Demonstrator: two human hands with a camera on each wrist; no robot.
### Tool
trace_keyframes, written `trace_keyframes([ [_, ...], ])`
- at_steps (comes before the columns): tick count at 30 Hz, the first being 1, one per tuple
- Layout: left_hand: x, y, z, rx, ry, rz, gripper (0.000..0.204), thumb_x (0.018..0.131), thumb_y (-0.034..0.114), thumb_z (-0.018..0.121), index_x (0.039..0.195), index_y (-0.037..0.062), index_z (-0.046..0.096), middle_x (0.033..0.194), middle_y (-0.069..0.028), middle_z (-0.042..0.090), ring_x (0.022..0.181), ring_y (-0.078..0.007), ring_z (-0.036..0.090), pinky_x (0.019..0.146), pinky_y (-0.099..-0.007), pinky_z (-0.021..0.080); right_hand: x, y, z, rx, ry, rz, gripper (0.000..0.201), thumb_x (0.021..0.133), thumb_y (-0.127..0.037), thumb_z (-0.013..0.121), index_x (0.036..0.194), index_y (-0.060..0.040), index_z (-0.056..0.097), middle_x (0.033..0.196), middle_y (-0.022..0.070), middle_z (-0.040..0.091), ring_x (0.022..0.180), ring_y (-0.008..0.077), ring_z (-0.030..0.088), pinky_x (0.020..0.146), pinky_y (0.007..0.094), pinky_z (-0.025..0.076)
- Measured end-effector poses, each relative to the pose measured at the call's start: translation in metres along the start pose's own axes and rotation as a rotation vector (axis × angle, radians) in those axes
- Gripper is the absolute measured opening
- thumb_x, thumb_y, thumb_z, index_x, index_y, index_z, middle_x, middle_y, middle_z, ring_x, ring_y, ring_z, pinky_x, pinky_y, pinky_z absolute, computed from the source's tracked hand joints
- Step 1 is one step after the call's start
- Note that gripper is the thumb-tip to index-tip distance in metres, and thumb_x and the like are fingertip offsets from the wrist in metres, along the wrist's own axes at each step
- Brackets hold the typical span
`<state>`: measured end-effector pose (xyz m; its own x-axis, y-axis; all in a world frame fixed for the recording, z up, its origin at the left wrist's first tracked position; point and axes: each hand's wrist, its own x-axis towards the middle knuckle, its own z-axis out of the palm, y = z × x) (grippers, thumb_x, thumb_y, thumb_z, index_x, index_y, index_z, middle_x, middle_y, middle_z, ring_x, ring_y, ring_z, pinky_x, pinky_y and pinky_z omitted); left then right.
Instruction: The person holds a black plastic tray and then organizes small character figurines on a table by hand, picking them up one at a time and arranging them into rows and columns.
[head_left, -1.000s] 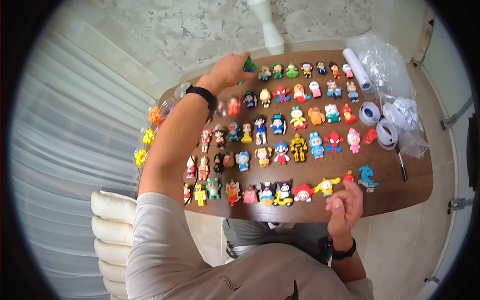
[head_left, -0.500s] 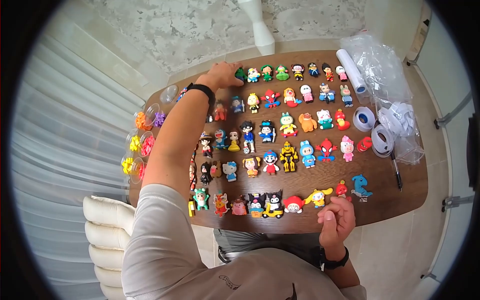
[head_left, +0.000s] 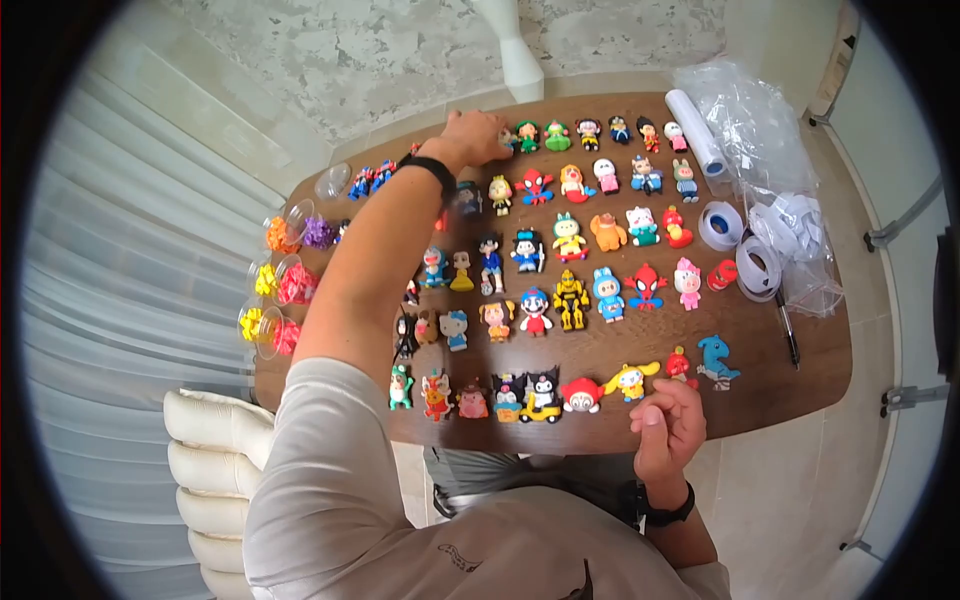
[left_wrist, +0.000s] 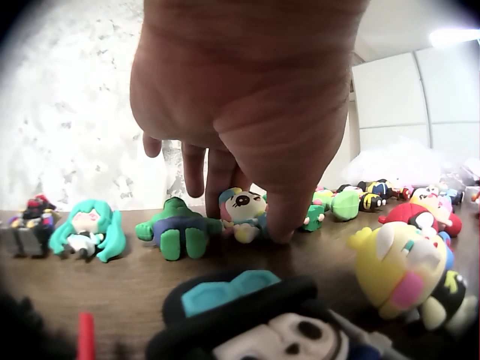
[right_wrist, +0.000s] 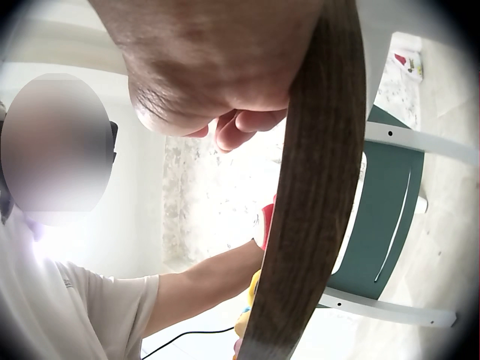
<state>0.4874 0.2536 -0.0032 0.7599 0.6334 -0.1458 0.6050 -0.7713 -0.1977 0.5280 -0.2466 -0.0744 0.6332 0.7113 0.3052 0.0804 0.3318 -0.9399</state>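
The two hands are well apart over a wooden table (head_left: 780,400) that carries several rows of small toy figures. The left hand (head_left: 475,138) reaches across to the far row, where its thumb and fingers come down on either side of a blue-capped figure (left_wrist: 244,214) and pinch it against the tabletop. In the left wrist view, a green Hulk figure (left_wrist: 182,232) in purple is just left of it, and a figure with long teal hair (left_wrist: 88,225) is farther left; a black-hatted figure (left_wrist: 300,337) with teal goggles fills the foreground, with a yellow-headed figure (left_wrist: 397,274) to the right. The right hand (head_left: 670,430) is held at the table's near edge with its fingers loosely bent, holding nothing, near a red figure (head_left: 678,365) and a yellow long-eared figure (head_left: 630,382). A blue dinosaur-like figure (head_left: 715,358) is a little to the right of these. Along the table's right side are a white roll (head_left: 695,135), a clear plastic bag (head_left: 740,115) and a black pen (head_left: 790,338).
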Motion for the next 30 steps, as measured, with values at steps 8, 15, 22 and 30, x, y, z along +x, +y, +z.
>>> trace_keyframes([
  [8,-0.059,0.007,-0.032,-0.086,0.438,0.297,0.054,0.085,0.032,0.072,0.131,0.0067,0.057,0.119,-0.0204,0.067,0.105,-0.0401,0.065,0.090,-0.0461,0.053,-0.002,0.002,0.003,0.005,0.055,0.028,0.020,0.095,-0.007,0.057,0.111,0.0044,0.062,0.076,0.0073,0.064,0.063,0.0086,0.057,0.060,0.0229,0.047],
  [15,-0.242,0.152,-0.068,-0.562,0.216,0.686,0.047,0.082,0.015,0.069,0.125,0.0050,0.055,0.103,-0.0123,0.066,0.095,-0.0350,0.067,0.078,-0.0469,0.055,0.001,0.008,0.002,0.161,-0.039,-0.063,0.034,0.097,-0.013,0.060,0.124,0.0072,0.057,0.090,0.0092,0.066,0.070,0.0093,0.057,0.066,0.0231,0.047],
  [22,-0.310,0.220,-0.023,-0.551,0.706,0.702,0.046,0.078,0.019,0.065,0.121,0.0040,0.059,0.100,-0.0035,0.060,0.081,-0.0168,0.056,0.065,-0.0309,0.043,0.001,0.004,0.007,0.014,-0.061,-0.049,0.054,0.092,-0.013,0.068,0.138,0.0099,0.049,0.120,0.0110,0.064,0.099,0.0153,0.063,0.088,0.0273,0.051],
  [30,-0.360,0.169,-0.020,-0.659,0.541,0.446,0.055,0.073,0.019,0.078,0.123,0.0053,0.060,0.113,-0.0099,0.064,0.109,-0.0317,0.062,0.090,-0.0438,0.049,0.001,-0.001,0.000,-0.058,-0.220,0.158,0.046,0.090,-0.002,0.066,0.133,0.0085,0.055,0.116,0.0120,0.065,0.097,0.0131,0.063,0.080,0.0245,0.052],
])
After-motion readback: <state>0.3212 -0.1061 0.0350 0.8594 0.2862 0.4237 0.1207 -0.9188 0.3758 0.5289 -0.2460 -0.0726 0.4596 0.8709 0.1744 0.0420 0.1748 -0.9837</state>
